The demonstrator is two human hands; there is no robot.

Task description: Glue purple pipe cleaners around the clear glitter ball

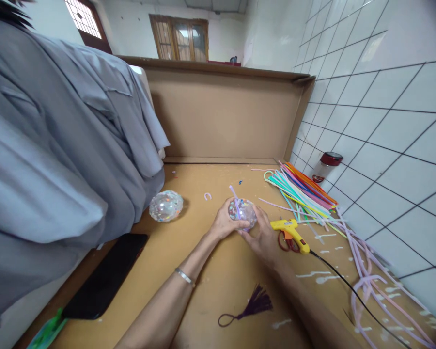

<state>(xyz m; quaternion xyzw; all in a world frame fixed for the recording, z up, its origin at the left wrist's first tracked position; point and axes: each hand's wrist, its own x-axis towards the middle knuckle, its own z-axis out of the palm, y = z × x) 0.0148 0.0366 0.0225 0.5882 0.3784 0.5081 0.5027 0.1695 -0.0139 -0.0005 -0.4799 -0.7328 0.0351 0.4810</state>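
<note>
"Where is the clear round piece [247, 212]?"

"Between the left and right edges of the tabletop [189, 247]; the left hand [225, 224] and the right hand [263, 241] pinch it from opposite sides, fingers curved."

"How will it handle?"

"Probably light, stiff, slippery; hold its sides gently."

No legible txt or nos.

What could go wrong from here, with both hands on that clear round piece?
The yellow glue gun lies with its nozzle toward the right hand; if hot, it might burn a knuckle.
The purple strip might shift if the grip on the clear round piece slips.
The black cord could snag a sleeve or wrist and drag the gun.
</note>
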